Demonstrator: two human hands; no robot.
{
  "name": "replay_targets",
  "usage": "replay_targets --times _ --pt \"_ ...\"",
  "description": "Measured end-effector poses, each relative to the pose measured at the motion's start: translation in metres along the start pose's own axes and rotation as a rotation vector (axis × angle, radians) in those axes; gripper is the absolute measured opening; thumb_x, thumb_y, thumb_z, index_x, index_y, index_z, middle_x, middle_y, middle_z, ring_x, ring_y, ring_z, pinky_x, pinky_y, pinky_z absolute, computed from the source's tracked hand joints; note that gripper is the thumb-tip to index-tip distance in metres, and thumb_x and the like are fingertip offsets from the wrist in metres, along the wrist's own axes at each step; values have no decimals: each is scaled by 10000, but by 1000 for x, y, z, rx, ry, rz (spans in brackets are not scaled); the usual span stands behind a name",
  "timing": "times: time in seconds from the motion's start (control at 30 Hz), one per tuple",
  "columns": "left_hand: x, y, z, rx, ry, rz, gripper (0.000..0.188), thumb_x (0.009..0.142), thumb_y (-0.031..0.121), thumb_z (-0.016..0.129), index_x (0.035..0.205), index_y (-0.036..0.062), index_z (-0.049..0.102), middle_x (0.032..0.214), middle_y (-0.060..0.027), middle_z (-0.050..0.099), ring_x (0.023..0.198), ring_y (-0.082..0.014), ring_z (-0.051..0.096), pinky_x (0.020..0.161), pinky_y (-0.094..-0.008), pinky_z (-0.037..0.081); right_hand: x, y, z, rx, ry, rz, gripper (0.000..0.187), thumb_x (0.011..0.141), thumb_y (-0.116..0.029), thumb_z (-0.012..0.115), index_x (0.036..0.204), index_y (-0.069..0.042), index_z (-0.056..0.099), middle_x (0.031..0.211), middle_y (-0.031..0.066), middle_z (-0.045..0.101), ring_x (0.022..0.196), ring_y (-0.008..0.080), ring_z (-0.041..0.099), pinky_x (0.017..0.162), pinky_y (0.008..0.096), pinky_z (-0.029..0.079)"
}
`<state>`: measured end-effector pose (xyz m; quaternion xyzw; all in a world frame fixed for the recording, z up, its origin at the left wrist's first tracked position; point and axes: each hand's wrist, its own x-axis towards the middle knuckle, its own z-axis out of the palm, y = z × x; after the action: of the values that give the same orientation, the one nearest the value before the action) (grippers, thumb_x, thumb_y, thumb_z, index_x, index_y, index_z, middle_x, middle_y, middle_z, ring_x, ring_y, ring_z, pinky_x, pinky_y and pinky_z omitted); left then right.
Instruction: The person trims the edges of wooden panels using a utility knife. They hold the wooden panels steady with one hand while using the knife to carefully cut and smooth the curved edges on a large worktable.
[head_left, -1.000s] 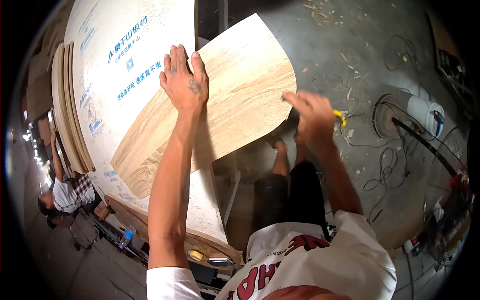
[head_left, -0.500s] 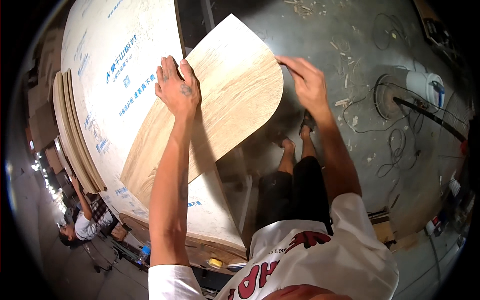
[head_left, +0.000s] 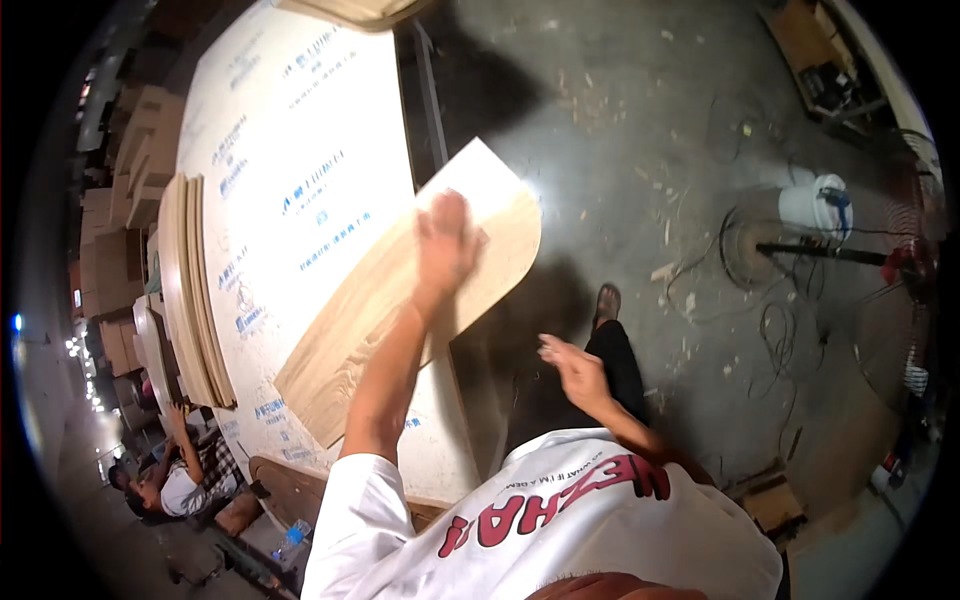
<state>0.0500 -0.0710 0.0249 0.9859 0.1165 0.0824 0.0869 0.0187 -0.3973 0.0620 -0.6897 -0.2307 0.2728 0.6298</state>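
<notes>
A curved, pointed wood-grain board (head_left: 345, 345) lies slantwise over the edge of a large white printed panel (head_left: 290, 190), its far end jutting out beyond the panel's right side. My left hand (head_left: 447, 250) is over the far half of the board, blurred, thumb spread from the fingers; it appears to lie on the surface. To the right of the board, apart from it, my right hand (head_left: 577, 372) hangs in the air over the floor. Its fingers are loosely stretched, and nothing shows in them.
Curved boards (head_left: 192, 290) stand stacked along the panel's left edge. Another curved piece (head_left: 365, 8) lies at its far end. On the floor to the right are a white bucket (head_left: 815, 208), cables and wood scraps. A person (head_left: 190, 490) is at lower left.
My right hand has let go of the board's right edge and drawn back toward me. My left hand has slid farther onto the board. The whole view has shifted.
</notes>
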Motion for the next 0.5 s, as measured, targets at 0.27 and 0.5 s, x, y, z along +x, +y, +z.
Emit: replay_targets --times 0.27,0.5 --pt "-2 120 4 236 -174 252 717 901 196 566 1538 34 278 1622 -171 204 1508 -340 169 1145 -689 132 -53 12 -192 498 820 640 480 977 -82 561 1433 -52 416 1008 156 687 754 222 651 629 326 543" --pt "19 132 -58 96 -338 73 782 822 52 565 1528 -33 238 1616 -205 189 1493 -392 190 1135 -679 193 42 -4 -202 516 210 940 166 926 -185 686 1049 -99 616 698 10 548 547 131 526 507 303 472"
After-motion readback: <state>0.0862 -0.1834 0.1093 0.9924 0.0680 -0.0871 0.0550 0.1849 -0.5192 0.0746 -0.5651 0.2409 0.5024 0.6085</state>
